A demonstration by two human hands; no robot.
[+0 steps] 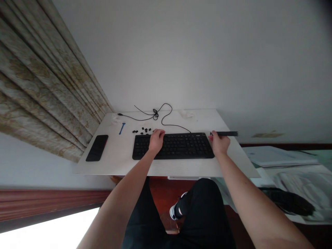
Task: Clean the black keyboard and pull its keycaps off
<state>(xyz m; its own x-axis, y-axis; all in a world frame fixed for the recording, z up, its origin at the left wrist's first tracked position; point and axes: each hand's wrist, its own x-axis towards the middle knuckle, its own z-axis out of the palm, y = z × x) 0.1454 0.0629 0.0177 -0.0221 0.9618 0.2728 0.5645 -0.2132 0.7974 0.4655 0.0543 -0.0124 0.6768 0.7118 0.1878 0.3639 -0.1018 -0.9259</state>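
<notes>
A black keyboard lies on the white table, its cable running off the back edge. My left hand rests over its left part, fingers curled together at the back edge; whatever they may pinch is hidden. Just left of those fingers several small black keycaps are scattered on the table. At the keyboard's right end, my right hand is closed around a slim black brush, which points out to the right. Farther left lies a small blue tool, apart from both hands.
A dark phone lies at the left of the white table. The looped cable spreads along the back by the wall. A patterned curtain hangs at left. Papers and bagged items are low on the right.
</notes>
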